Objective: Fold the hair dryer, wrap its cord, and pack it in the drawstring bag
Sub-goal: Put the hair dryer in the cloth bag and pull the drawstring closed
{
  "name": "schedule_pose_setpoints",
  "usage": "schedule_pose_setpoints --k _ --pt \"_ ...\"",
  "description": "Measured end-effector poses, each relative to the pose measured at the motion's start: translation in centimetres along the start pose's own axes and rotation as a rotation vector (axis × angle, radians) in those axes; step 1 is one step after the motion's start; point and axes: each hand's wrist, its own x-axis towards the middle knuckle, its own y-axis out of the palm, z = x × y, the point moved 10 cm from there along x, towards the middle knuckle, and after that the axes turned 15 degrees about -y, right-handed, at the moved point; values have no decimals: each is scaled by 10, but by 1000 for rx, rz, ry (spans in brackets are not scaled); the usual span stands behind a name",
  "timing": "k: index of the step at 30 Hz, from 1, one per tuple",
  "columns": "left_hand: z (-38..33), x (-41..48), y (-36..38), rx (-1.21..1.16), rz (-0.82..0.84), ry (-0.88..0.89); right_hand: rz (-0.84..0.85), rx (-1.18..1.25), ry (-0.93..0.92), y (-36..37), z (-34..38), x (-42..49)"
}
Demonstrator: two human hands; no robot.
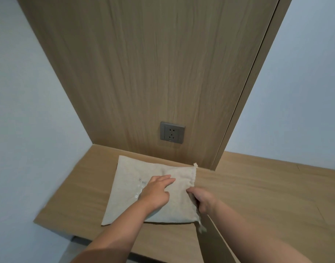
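Note:
A beige cloth drawstring bag (pixel 130 186) lies flat on the wooden shelf (pixel 257 186), its gathered mouth toward the right. My left hand (pixel 155 194) rests on top of the bag with fingers stretched toward the mouth. My right hand (pixel 202 202) grips the bag's right edge at the mouth, fingers curled into the fabric. A frayed drawstring end (pixel 195 164) sticks up at the far right corner, and another drawstring end (pixel 200 225) hangs off the near right corner. The hair dryer and its cord are not visible; I cannot tell if they are inside the bag.
A grey wall socket (pixel 172 133) sits in the wood panel just behind the bag. Pale blue walls close in on the left and right. The shelf's front edge (pixel 71 233) runs close below the bag.

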Motion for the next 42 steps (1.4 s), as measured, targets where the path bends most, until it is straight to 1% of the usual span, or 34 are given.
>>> schedule_pose_setpoints --k 2,4,7,11,13,15,19,21,23,25,26,28,30,32,34,36,38,40,42 --pt "5 -1 -3 -83 -14 -36 0 28 -8 1 -2 2" --pt "6 -2 -4 -116 -15 -49 -16 14 -5 -3 -3 1" --pt "4 0 -4 -212 43 -69 -67 44 7 -15 -6 0" --pt "-1 -2 -1 -355 83 -86 -75 96 33 -24 -4 -5" --pt "-4 -5 0 -409 87 -74 -91 79 36 -31 2 -6" --pt "-7 -6 -2 -491 88 -78 -100 20 -6 -38 19 -8" --pt "-18 -12 -14 -714 140 -123 -116 -272 -208 -59 78 -15" --pt "-30 -16 -24 -746 163 -112 -79 -415 -335 -60 113 -27" --pt "-41 -13 -47 -653 49 -41 -42 -573 -503 -50 152 -44" --pt "-51 -10 -74 -532 -84 17 44 -819 -675 -24 185 -68" --pt "-58 -10 -82 -521 -89 30 96 -949 -747 -9 196 -79" --pt "-65 -8 -85 -627 30 8 199 -1184 -845 18 202 -96" --pt "-64 -10 -76 -707 167 -49 264 -1344 -901 31 196 -104" --pt "-56 -10 -64 -712 221 -67 290 -1388 -932 31 189 -109" --pt "-52 -14 -56 -756 244 -39 282 -1354 -967 28 191 -115" --pt "-52 -18 -53 -790 254 -12 241 -1354 -1023 22 198 -118" --pt "-56 -20 -54 -777 261 29 179 -1359 -1041 12 204 -115" --pt "-62 -23 -60 -699 220 73 130 -1371 -1049 1 208 -113" --pt "-63 -26 -66 -629 175 84 90 -1495 -1035 -11 210 -113"
